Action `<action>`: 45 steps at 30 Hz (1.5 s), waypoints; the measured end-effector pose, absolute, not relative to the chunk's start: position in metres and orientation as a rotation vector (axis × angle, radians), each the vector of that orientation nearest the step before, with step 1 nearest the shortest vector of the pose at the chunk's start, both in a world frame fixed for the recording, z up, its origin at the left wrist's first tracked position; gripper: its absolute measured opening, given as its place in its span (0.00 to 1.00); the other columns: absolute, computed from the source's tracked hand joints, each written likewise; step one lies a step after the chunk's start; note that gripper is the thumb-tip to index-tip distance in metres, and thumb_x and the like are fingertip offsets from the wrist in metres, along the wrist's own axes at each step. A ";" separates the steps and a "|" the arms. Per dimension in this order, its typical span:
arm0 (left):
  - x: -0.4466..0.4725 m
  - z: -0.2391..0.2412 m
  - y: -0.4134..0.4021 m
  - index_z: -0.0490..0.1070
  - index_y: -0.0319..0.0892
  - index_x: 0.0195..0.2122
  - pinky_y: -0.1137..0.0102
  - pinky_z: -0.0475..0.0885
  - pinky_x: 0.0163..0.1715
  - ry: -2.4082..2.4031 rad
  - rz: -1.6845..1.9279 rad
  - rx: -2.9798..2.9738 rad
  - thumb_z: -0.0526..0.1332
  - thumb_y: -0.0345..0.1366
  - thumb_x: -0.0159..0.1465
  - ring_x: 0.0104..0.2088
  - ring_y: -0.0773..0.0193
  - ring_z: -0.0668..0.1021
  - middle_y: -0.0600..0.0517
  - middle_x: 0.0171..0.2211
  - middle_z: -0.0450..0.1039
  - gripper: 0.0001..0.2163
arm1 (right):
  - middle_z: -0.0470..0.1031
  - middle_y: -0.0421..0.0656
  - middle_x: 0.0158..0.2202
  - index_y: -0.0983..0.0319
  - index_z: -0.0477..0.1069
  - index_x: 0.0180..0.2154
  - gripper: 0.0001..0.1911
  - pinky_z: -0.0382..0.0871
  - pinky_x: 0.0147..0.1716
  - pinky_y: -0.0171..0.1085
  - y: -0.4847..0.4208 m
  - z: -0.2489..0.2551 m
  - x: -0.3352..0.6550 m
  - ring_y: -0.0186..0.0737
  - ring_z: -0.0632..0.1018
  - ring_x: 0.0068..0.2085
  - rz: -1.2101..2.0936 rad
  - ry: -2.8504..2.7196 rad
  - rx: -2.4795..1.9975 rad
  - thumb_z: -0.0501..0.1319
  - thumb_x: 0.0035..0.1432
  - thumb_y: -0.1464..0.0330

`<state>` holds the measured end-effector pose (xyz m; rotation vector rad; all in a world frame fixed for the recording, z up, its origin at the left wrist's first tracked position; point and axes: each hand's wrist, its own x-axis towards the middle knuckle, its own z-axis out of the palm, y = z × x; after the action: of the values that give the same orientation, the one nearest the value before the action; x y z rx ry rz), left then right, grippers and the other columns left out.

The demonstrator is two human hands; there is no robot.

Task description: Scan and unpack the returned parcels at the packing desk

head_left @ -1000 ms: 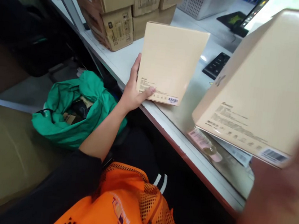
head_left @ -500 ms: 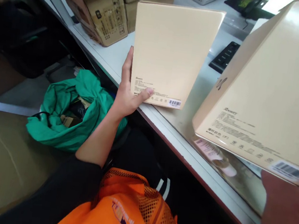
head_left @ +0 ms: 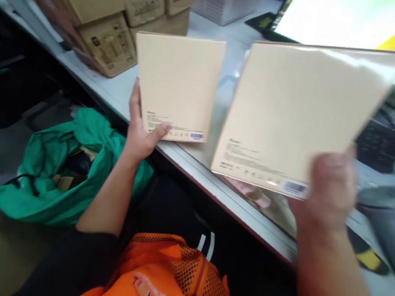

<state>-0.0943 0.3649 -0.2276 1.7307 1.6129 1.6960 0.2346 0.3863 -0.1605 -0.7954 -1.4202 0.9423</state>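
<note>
My left hand grips a cream-coloured box by its lower left edge, the thumb on the front face and the fingers along the side. Small print and a barcode label run along the bottom of that face. A second, similar cream box, nearer and larger in view, is held upright in my right hand at its lower right corner. Motion blurs the right hand, and its fingers behind the box are hidden. A gap separates the two boxes, both over the table's front edge.
Stacked cardboard cartons stand at the back left of the white table, beside a white plastic basket. A bright monitor and a keyboard are at right. Below left sits a green cloth bag with things inside.
The box in my right hand has swung left and away from the camera, so more of it and the hand shows. The left box appears further left and lower as the view shifted.
</note>
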 end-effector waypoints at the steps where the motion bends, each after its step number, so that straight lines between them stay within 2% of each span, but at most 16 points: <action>1: -0.094 -0.227 0.365 0.39 0.55 0.78 0.51 0.55 0.77 1.588 1.713 1.736 0.65 0.68 0.61 0.77 0.43 0.55 0.51 0.79 0.42 0.52 | 0.75 0.42 0.63 0.44 0.77 0.57 0.17 0.66 0.71 0.56 0.387 -0.161 0.234 0.56 0.71 0.69 0.941 -1.409 -0.774 0.64 0.69 0.55; 5: -0.093 -0.226 0.367 0.43 0.48 0.78 0.54 0.56 0.77 1.422 1.803 1.770 0.70 0.57 0.64 0.77 0.45 0.57 0.45 0.79 0.45 0.49 | 0.73 0.40 0.66 0.45 0.72 0.62 0.22 0.67 0.70 0.62 0.389 -0.166 0.238 0.57 0.69 0.70 0.938 -1.438 -0.765 0.63 0.69 0.53; 8: -0.091 -0.225 0.367 0.46 0.48 0.77 0.55 0.56 0.77 1.372 1.835 1.761 0.71 0.54 0.64 0.77 0.45 0.57 0.45 0.78 0.47 0.48 | 0.74 0.38 0.64 0.43 0.68 0.64 0.25 0.72 0.66 0.64 0.388 -0.167 0.241 0.57 0.70 0.70 0.937 -1.484 -0.784 0.61 0.69 0.49; 11: -0.091 -0.225 0.366 0.46 0.52 0.77 0.56 0.56 0.78 1.418 1.824 1.741 0.71 0.55 0.64 0.77 0.47 0.56 0.49 0.78 0.48 0.47 | 0.74 0.37 0.65 0.42 0.68 0.65 0.26 0.78 0.60 0.64 0.386 -0.167 0.243 0.60 0.72 0.68 0.960 -1.494 -0.774 0.61 0.69 0.48; 15: -0.094 -0.227 0.368 0.43 0.54 0.77 0.56 0.58 0.76 1.499 1.774 1.733 0.69 0.61 0.62 0.77 0.47 0.56 0.52 0.79 0.46 0.50 | 0.69 0.36 0.69 0.42 0.66 0.66 0.28 0.82 0.55 0.59 0.385 -0.168 0.244 0.59 0.73 0.67 0.966 -1.480 -0.734 0.62 0.69 0.48; 20: -0.096 -0.228 0.370 0.43 0.47 0.77 0.56 0.58 0.76 1.492 1.788 1.708 0.71 0.62 0.59 0.77 0.46 0.57 0.44 0.79 0.45 0.54 | 0.68 0.38 0.70 0.44 0.63 0.69 0.33 0.84 0.51 0.53 0.385 -0.169 0.245 0.56 0.74 0.67 1.006 -1.449 -0.720 0.62 0.68 0.46; 23: -0.095 -0.229 0.370 0.43 0.45 0.77 0.55 0.56 0.76 1.531 1.790 1.686 0.70 0.65 0.57 0.77 0.46 0.57 0.40 0.79 0.44 0.57 | 0.70 0.39 0.69 0.45 0.63 0.69 0.34 0.83 0.53 0.53 0.385 -0.168 0.244 0.56 0.73 0.67 0.991 -1.442 -0.727 0.63 0.67 0.46; 29: -0.094 -0.228 0.372 0.41 0.45 0.78 0.52 0.56 0.74 1.524 1.804 1.675 0.70 0.68 0.55 0.76 0.45 0.57 0.43 0.78 0.49 0.59 | 0.69 0.41 0.69 0.46 0.65 0.68 0.34 0.81 0.55 0.53 0.382 -0.163 0.242 0.56 0.74 0.66 0.949 -1.463 -0.720 0.63 0.66 0.43; 33: -0.091 -0.225 0.370 0.41 0.44 0.78 0.55 0.57 0.76 1.557 1.783 1.652 0.68 0.71 0.55 0.77 0.45 0.58 0.40 0.78 0.47 0.61 | 0.71 0.42 0.68 0.47 0.65 0.68 0.35 0.81 0.55 0.53 0.382 -0.164 0.242 0.56 0.75 0.66 0.967 -1.456 -0.707 0.63 0.65 0.43; 38: -0.092 -0.227 0.371 0.42 0.43 0.77 0.57 0.56 0.75 1.512 1.810 1.631 0.71 0.69 0.53 0.76 0.45 0.58 0.36 0.77 0.48 0.61 | 0.74 0.44 0.65 0.49 0.65 0.69 0.36 0.81 0.53 0.52 0.382 -0.164 0.243 0.57 0.75 0.64 0.996 -1.435 -0.693 0.64 0.65 0.44; 45: -0.096 -0.232 0.373 0.46 0.45 0.77 0.59 0.53 0.76 1.478 1.864 1.654 0.72 0.65 0.55 0.77 0.46 0.57 0.38 0.78 0.46 0.57 | 0.72 0.46 0.67 0.53 0.65 0.69 0.36 0.80 0.55 0.51 0.379 -0.160 0.242 0.58 0.73 0.66 0.987 -1.436 -0.704 0.64 0.67 0.45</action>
<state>-0.0959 0.3732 -0.2322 1.6544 1.4778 1.8635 0.2420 0.3787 -0.1598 -0.7041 -1.4363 0.9874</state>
